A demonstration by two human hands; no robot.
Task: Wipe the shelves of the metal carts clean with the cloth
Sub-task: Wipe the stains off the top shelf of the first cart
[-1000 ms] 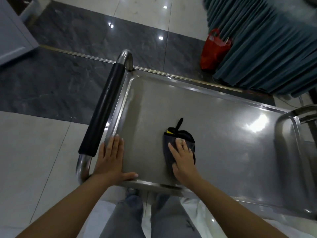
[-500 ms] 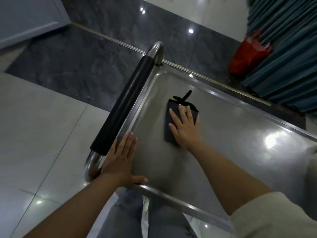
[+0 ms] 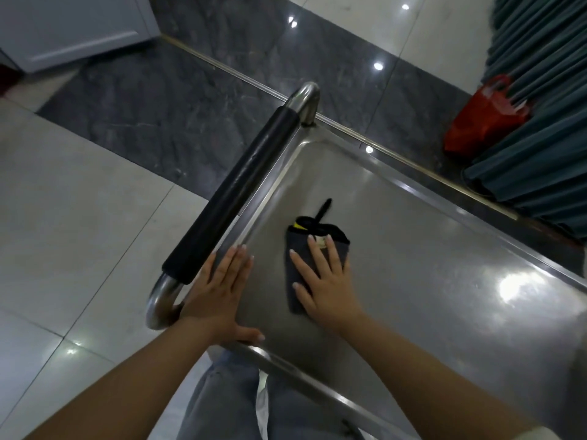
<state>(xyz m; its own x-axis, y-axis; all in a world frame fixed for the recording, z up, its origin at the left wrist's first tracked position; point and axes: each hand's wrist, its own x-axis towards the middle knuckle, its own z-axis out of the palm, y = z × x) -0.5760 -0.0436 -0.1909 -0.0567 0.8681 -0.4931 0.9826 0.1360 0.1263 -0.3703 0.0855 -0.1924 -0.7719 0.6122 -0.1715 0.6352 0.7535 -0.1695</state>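
Note:
A steel cart's top shelf [image 3: 428,281] fills the right half of the view, shiny and tray-like with a raised rim. A folded dark grey cloth [image 3: 293,277] with black and yellow edging and a black loop lies on the shelf near its left end. My right hand [image 3: 327,281] presses flat on the cloth, fingers spread. My left hand [image 3: 219,296] rests flat on the shelf's near left corner, fingers together, thumb over the front rim, holding nothing.
The cart's push handle [image 3: 232,195], a steel tube with a black foam grip, runs along the shelf's left end. A red plastic bag [image 3: 482,122] sits on the floor by dark green pleated curtains [image 3: 540,106]. A white cabinet [image 3: 73,23] stands far left.
My right hand has slid the cloth away across the shelf and then back toward me. My left hand has stayed at the shelf's corner. The view has swung left.

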